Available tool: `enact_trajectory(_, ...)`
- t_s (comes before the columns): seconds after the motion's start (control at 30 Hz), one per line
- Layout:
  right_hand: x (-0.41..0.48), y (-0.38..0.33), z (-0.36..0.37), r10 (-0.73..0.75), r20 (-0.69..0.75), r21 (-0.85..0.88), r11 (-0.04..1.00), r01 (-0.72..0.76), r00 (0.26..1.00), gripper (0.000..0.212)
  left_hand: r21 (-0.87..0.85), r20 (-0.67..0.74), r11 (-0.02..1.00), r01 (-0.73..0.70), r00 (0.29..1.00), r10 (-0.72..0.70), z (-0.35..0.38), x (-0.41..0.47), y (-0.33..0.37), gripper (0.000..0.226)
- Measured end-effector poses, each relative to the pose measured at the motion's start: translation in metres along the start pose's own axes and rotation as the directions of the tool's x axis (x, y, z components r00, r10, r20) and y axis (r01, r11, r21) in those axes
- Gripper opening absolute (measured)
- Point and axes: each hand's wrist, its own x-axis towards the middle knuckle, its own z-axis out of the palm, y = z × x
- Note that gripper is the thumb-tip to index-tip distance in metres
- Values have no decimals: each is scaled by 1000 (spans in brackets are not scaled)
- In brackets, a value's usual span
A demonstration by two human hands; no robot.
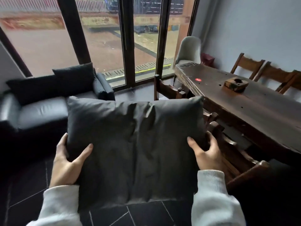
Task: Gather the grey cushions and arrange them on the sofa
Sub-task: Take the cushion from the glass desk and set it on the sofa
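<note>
I hold a large grey cushion [135, 147] flat in front of me, above the dark tiled floor. My left hand [68, 160] grips its left edge and my right hand [206, 154] grips its right edge, thumbs on top. The black leather sofa [40, 111] stands ahead on the left. Two dark cushions lean on its backrest: one [76, 75] near the right armrest, one [32, 88] further left.
A long dark wooden table [244, 101] runs along the right, with a wooden ashtray [236, 83] on it and wooden chairs [228, 144] tucked against it. A pale chair [189, 49] stands at its far end. Tall glass doors [127, 46] fill the wall ahead.
</note>
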Motion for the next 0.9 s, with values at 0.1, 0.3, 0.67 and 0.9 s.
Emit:
enact_trajectory(0.1,36,-14,41,-5,60,-13,1000,6,998,69,7,-61,1000,18,998,-17,-1,31,0,96)
enact_trajectory(0.3,85,-38,152,-64,198,-26,997,70,978,71,23,-184,996,81,980,-75,-27,96,-18,89)
enact_trajectory(0.67,115,-96,427,-86,342,-15,995,97,936,64,62,-309,994,86,949,-62,-144,311,-49,86)
enact_trajectory(0.9,116,-144,579,-58,375,-26,997,73,925,64,38,-331,995,91,941,-73,-225,447,-59,86)
